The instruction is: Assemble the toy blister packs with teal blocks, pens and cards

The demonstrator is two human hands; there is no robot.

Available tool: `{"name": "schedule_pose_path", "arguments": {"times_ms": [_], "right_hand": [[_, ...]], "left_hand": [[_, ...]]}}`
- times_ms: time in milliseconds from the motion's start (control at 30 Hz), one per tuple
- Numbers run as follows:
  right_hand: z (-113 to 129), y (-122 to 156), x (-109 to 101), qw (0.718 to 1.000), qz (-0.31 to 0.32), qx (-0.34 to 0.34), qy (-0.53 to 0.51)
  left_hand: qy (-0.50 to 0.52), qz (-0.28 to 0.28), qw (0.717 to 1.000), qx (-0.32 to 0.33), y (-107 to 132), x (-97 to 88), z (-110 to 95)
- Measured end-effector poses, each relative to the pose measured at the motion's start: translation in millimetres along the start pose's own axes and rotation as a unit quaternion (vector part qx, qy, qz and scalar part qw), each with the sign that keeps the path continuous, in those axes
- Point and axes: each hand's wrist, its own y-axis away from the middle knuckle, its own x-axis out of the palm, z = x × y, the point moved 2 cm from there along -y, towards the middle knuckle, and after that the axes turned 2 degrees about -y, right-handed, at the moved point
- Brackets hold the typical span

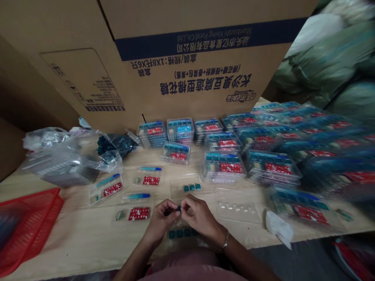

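My left hand [164,219] and my right hand [197,214] meet over the table front, thumbs and fingertips pinched together. Between them is a small dark teal piece [179,208], mostly covered by the fingers. Just below the hands lies a see-through plastic tray with a row of teal square pieces [179,233], partly hidden by my right wrist. Beyond my fingers, another tray holds three teal squares [191,187]. Left of my left hand sits a tray with a red patterned packet [139,213] and a blue pen-like stick [137,196].
Stacked filled trays [224,168] spread along the back and right. A moulded transparent tray [238,206] and a crumpled white tissue [279,229] lie to the right. At left are a red basket [43,230] and plastic bags [73,144]. A large cardboard box [146,101] stands behind.
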Motion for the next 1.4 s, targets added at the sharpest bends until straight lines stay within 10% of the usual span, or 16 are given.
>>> {"name": "schedule_pose_path", "arguments": {"times_ms": [200,400,567,833,1400], "right_hand": [[-1.5,2.2,-5.3,0.992,0.085,-0.013,-0.088],[-1.7,1.6,-7.0,0.987,0.1,0.061,-0.107],[-7.2,1.3,-1.2,0.966,0.103,0.126,-0.202],[-1.2,5.2,-5.9,0.988,0.078,-0.027,-0.132],[-19.3,-34.8,-19.6,0.983,0.134,-0.03,-0.12]], "left_hand": [[-0.008,0.127,0.99,-0.068,2.4,-3.0,10.8],[-0.117,0.124,0.985,-0.01,-2.9,-3.8,2.2],[-0.073,0.188,0.975,-0.09,-2.5,-5.1,1.7],[0.048,0.134,0.981,-0.132,-3.7,-1.0,13.2],[0.055,0.089,0.986,-0.13,-24.4,-3.1,6.2]]}}
